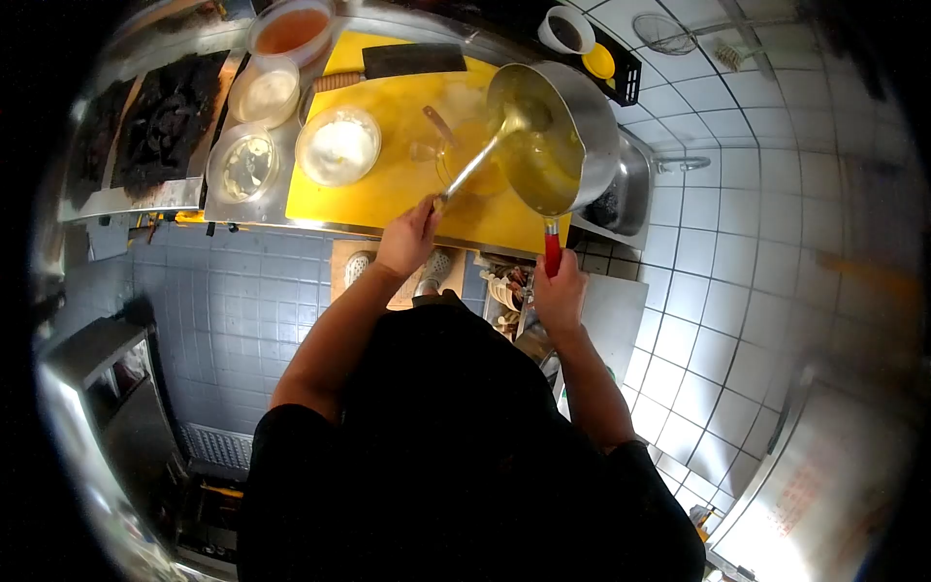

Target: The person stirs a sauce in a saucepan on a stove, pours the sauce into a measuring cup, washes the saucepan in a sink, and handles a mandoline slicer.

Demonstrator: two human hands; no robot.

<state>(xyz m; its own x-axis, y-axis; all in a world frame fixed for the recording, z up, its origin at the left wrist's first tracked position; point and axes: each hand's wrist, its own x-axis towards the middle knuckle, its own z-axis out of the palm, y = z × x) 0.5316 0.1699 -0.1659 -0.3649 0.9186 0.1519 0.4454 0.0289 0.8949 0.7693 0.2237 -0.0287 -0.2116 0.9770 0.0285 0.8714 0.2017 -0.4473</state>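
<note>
My right hand (560,291) is closed round the red handle (553,248) of a large metal pot (593,126), which is tilted with its mouth to the left. A little yellowish liquid shows inside. My left hand (408,238) grips the long handle of a metal ladle (475,170), whose bowl is at the pot's mouth. Below them, on a yellow cutting board (388,209), a clear container with a brownish handle is partly hidden by steam and the ladle. A round tub of white contents (338,145) sits left of it.
A cleaver (415,60) lies at the board's back. More tubs stand left, one with reddish liquid (291,32), beside a black stove grate (170,118). At the right are a sink (635,184) and a black basket (628,76) with a cup.
</note>
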